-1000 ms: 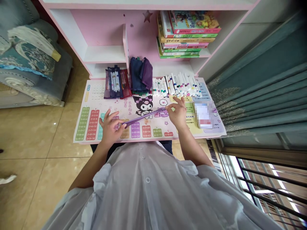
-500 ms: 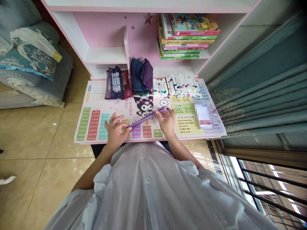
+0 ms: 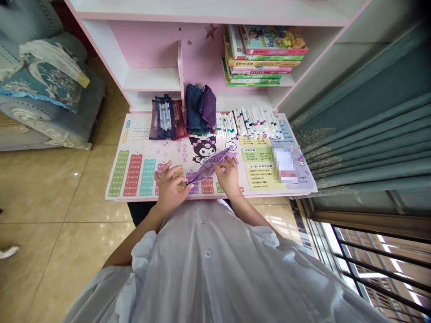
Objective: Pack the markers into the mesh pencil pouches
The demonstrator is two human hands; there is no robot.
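Presently: one pouch (image 3: 209,166), sheer purple, mouth lens-shaped — left hand (image 3: 170,186) pinching one end, right hand (image 3: 229,177) gripping its side.

There are two hands (image 3: 170,186) (image 3: 229,176), one purple pouch (image 3: 206,168) between them, two filled pouches (image 3: 164,117) (image 3: 178,117), one phone (image 3: 286,164), and uncountably many loose markers (image 3: 247,122).

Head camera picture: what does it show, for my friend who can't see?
The left hand and right hand hold a purple pouch over a desk printed with sums. Behind are white markers, more pouches and, on a shelf, stacked books.
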